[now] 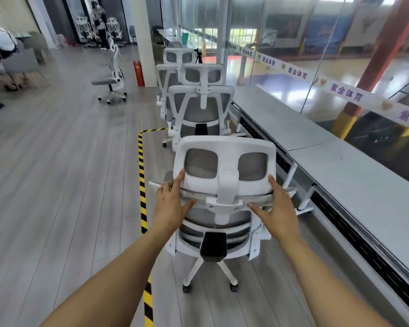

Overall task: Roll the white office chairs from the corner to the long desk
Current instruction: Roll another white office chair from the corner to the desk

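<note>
Wooden floor (57,185), with the long table (340,175) running along the glass wall (316,55) on the right. A row of parked chairs (200,109) already stands in file beside the table, backs to the viewer. The white office chair (224,161) in hand is directly behind the nearest of them, close to the table's edge and just right of the striped floor tape (141,175). One stray chair (111,74) stands well apart on the open floor, near a red extinguisher (138,73).

Left hand (169,204) and right hand (278,208): each grip holds the top rail of the backrest, thumb along the rail and forefinger laid up the side of the headrest.

Likely hazards. The seat front, hidden behind the backrest, may strike the parked chair ahead if the push runs on. A caster (186,289) or the right armrest could catch the white table leg (305,204) if the chair drifts right. The headrest sits on a jointed stem, so force through the forefingers may tip it instead of steering the chair.

Containers: no bin, box or tray shows.
</note>
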Tool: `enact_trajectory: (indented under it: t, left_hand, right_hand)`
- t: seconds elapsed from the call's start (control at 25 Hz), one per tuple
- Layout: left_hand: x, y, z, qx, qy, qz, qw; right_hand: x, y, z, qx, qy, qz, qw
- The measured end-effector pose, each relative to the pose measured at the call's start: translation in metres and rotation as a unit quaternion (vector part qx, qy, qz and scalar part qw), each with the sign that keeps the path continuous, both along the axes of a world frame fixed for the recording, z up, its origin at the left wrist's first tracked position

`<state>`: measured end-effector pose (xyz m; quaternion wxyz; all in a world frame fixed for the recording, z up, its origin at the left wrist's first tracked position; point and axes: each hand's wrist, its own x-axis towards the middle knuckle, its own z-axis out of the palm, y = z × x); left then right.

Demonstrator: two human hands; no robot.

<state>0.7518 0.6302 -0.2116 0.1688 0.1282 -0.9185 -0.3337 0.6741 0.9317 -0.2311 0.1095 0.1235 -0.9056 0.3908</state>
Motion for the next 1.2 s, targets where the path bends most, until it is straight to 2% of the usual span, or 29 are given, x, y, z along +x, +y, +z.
enact_trajectory:
  t: [0.2,0.48,0.68,0.88,1.08,1.2]
  left_hand:
    - [-0.116,-0.030,0.001,-0.015,-0.022,-0.006,1.000]
    - [-0.263,-0.036,-0.003,-0.043,-0.024,0.039,0.998]
    - [-0.330,-0.035,-0.003,-0.057,-0.027,0.051,0.997]
    - [-0.344,-0.032,-0.006,-0.061,-0.006,0.061,0.996]
    - [-0.341,-0.026,0.002,-0.065,-0.026,0.062,0.996]
    - [-0.330,-0.015,0.010,-0.112,0.003,0.025,0.993]
  right_hand:
    - [-0.121,-0.027,-0.003,0.013,0.008,0.005,1.000]
    - [-0.285,-0.044,-0.010,0.006,-0.006,0.032,0.999]
    - [-0.368,-0.049,-0.008,0.030,-0.020,0.048,0.998]
    - [-0.385,-0.057,-0.007,0.043,-0.017,0.038,0.998]
    - [-0.378,-0.062,-0.007,0.077,-0.005,-0.001,0.997]
    - [-0.359,-0.069,-0.002,0.059,-0.031,-0.032,0.997]
